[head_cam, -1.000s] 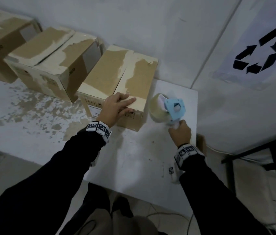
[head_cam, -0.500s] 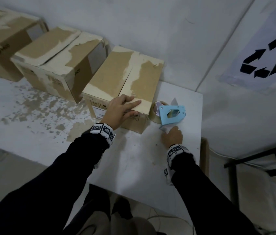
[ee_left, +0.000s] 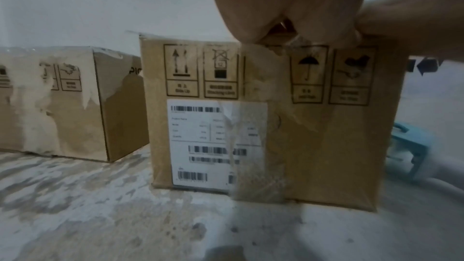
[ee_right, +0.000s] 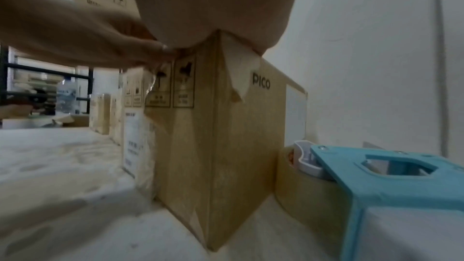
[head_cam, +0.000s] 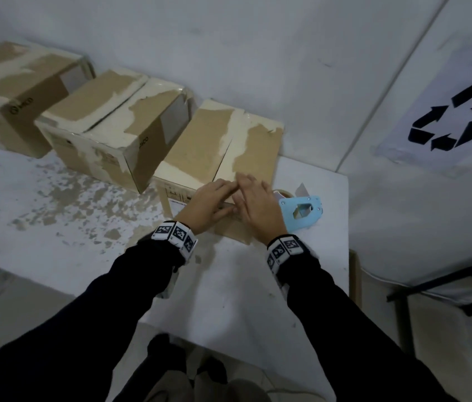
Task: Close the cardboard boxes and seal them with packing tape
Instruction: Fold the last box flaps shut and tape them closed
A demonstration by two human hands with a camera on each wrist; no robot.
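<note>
From your head camera, your left hand (head_cam: 210,203) and right hand (head_cam: 258,204) both lay on the near top edge of the nearest cardboard box (head_cam: 220,146), fingers fairly straight and spread, the fingertips of the two hands meeting over the seam between its flaps; neither hand was clamped on anything. The box stood on the white tabletop (head_cam: 229,285) against the wall, with a second box (head_cam: 113,132) just beside it on your left and a third box (head_cam: 20,88) farther left. The blue tape dispenser (head_cam: 301,211) lay on the tabletop just to the right of the nearest box, no hand on it. From your left wrist, the box's front face (ee_left: 276,122) showed handling symbols and a white barcode label (ee_left: 200,142), and your left hand's fingers (ee_left: 288,7) pressed down along its top edge. From your right wrist, you saw the box's corner (ee_right: 218,136) with "PICO" printed on its side, your right hand resting on top, and the dispenser's roll of tape (ee_right: 301,186) touching or nearly touching the box's side.
</note>
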